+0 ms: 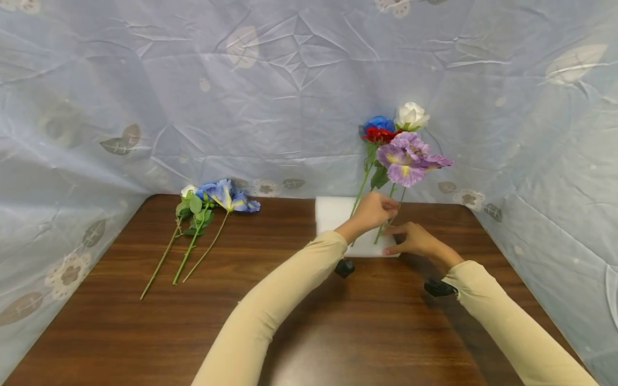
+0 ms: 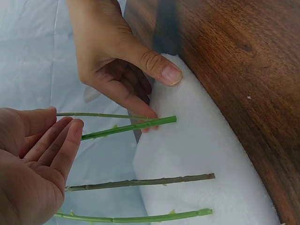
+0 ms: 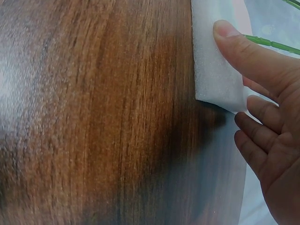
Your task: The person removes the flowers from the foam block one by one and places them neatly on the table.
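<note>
A white foam block (image 1: 333, 212) stands near the table's back edge, with several flower stems upright in its top. Blue (image 1: 380, 123), red (image 1: 378, 135), white (image 1: 412, 116) and purple (image 1: 407, 158) blooms top the group. Between thumb and finger, my left hand (image 1: 370, 212) (image 2: 35, 157) pinches a thin stem (image 2: 101, 115); which bloom it bears I cannot tell. My right hand (image 1: 417, 239) (image 2: 115, 56) rests its thumb on the foam, also visible in the right wrist view (image 3: 213, 70). Its index finger touches the thin stem's low part, beside a thicker green stem (image 2: 140, 125); the other fingers hang loosely bent.
On the left of the brown table (image 1: 289, 332) lie several flowers: a white one (image 1: 189, 190) and blue ones (image 1: 227, 197), their stems towards the front. Patterned grey-blue cloth (image 1: 270, 107) hangs behind the table and at both sides.
</note>
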Demonstrator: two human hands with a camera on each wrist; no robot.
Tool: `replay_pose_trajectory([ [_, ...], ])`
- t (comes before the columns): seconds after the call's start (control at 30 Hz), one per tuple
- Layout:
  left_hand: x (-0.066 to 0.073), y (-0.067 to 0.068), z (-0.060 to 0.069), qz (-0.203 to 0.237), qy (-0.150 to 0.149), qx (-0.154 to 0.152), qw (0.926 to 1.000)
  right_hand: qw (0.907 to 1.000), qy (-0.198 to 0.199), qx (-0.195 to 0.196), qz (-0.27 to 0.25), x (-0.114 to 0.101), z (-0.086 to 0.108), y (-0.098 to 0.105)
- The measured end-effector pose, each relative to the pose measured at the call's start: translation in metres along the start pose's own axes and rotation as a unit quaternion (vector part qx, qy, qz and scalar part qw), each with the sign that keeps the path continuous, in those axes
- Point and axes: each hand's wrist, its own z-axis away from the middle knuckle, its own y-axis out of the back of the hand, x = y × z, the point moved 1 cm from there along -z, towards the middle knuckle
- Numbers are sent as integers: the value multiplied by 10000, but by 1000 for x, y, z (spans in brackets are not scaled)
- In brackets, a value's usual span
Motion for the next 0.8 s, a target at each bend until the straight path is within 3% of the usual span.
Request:
replay_pose_trajectory([
  [0.5,3,-6,-2,-442,-281,218,9984,9997,-110,11,-197,2,1,0],
  [0.8,1,-7,-4,-721,-239,408,9963,9998,-30,-18,-195,2,0,0],
])
